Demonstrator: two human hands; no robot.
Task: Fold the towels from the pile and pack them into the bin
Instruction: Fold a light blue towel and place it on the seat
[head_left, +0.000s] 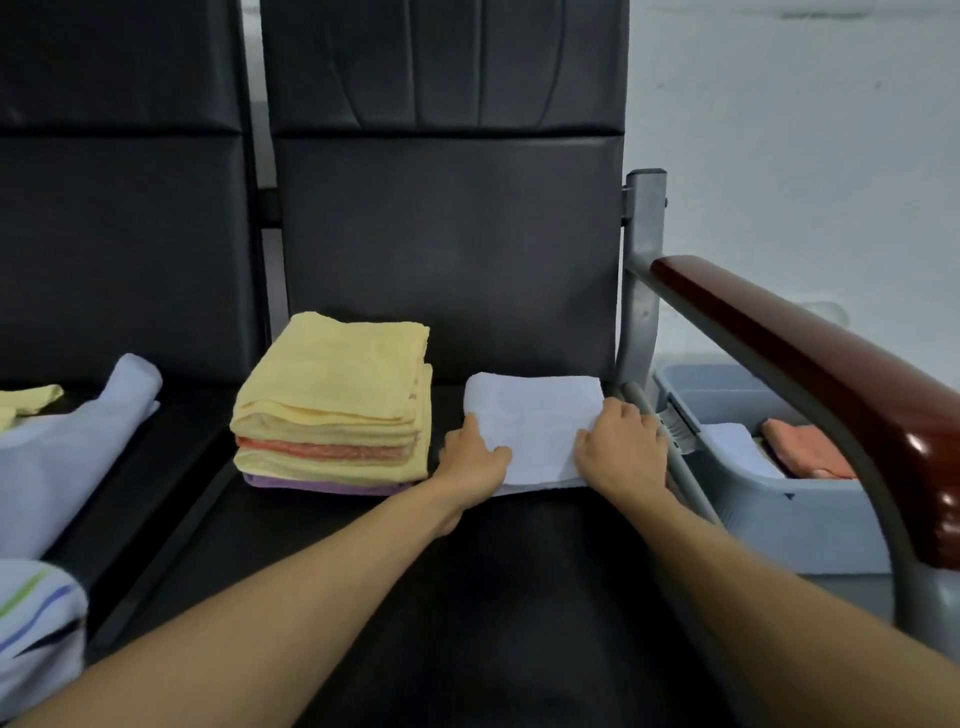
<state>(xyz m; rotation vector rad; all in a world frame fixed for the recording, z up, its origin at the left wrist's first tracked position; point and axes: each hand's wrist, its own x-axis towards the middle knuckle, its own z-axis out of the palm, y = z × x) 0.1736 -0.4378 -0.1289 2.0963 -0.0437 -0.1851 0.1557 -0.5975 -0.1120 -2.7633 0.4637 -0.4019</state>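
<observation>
Trainee: Towel position first; where does the folded towel (535, 431) lie?

Checker: Flat on the seat (519, 582), just beside the stack (332, 405), on its right side; it is not in the bin (789, 519) yet.

Trainee: And the hands?

Checker: The left hand (475, 457) holds the left edge and the right hand (621, 441) holds the right edge; the fingers of both curl onto the cloth; whether the thumbs go under it, I cannot see.

Trainee: Which way is the bin?

Checker: To the right, on the other side of the armrest (831, 364); the right hand is nearer to it; I judge the towel must go up and over that rail. The towel looks almost square, so I cannot name a long axis.

Trainee: Counts?

Checker: One towel in the hands; in the stack four colour layers, yellow, orange, yellow, purple, though the top yellow may be more than one; in the bin two show, a white towel (737, 447) and an orange towel (808, 449); on the left seat one pale blue towel (67, 457) and a yellow piece (31, 400) lie unfolded.
</observation>
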